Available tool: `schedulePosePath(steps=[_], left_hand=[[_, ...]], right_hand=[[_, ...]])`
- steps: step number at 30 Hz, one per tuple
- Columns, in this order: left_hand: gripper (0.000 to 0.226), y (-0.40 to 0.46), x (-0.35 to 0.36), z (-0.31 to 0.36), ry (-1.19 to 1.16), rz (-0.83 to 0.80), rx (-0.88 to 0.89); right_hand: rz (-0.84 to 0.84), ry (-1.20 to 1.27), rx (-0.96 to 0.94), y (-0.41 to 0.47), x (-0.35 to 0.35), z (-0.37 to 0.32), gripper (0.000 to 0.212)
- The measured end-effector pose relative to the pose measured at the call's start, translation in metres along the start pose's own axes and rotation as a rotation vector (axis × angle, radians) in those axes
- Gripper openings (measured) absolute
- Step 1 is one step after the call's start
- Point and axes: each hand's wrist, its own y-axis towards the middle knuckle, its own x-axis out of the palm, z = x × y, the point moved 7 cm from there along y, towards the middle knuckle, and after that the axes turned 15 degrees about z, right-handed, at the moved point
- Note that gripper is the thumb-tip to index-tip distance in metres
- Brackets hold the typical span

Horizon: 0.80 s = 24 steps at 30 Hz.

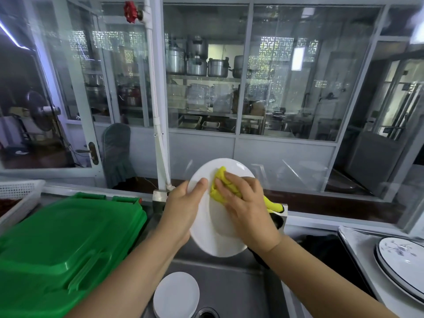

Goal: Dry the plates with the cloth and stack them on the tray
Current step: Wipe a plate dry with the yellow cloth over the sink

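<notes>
A white plate [207, 235] is held tilted above the steel sink [231, 285]. My left hand [183, 210] grips its left rim, thumb on the front face. My right hand [247, 210] presses a yellow cloth [220, 180] against the plate's upper face, fingers spread over the cloth; a yellow and black end of the cloth hangs out to the right. Another white plate [175, 294] lies in the sink bottom near the drain. On the right, a tray [358, 244] carries stacked plates with a blue flower pattern [401, 260].
A green plastic bin with a lid [68, 244] fills the counter to the left of the sink. A white perforated basket [20, 193] stands behind it. A white pipe [160, 143] rises behind the sink. A glass partition runs along the back.
</notes>
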Motion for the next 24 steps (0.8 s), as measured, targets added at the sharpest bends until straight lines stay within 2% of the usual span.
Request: schedulePosePath(steps=[7,11,14,16,20,22,24], left_hand=[[0.012,0.004,-0.012,0.010,-0.033,-0.050,0.000],[0.010,0.003,-0.018,0.007,-0.028,-0.057,-0.027],[0.010,-0.001,-0.014,0.007,0.006,-0.063,0.024],[0.013,-0.007,-0.004,0.009,0.086,-0.110,0.091],[0.021,-0.016,0.011,0.011,0.172,-0.148,0.171],[0.022,-0.016,0.010,0.015,0.144,-0.167,0.172],[0.015,-0.014,0.008,0.018,0.133,-0.175,0.167]], right_hand=[[-0.100,-0.009,-0.183,-0.026,-0.013,-0.002,0.033],[-0.039,-0.062,0.047,-0.014,-0.022,0.027,0.042],[0.045,-0.015,0.195,0.012,-0.023,0.030,0.039],[0.044,0.047,0.195,0.030,-0.016,0.018,0.039],[-0.078,0.145,0.128,0.040,0.002,0.000,0.041],[-0.070,0.211,0.197,0.039,0.003,0.011,0.040],[-0.053,0.304,0.362,0.033,0.005,0.028,0.040]])
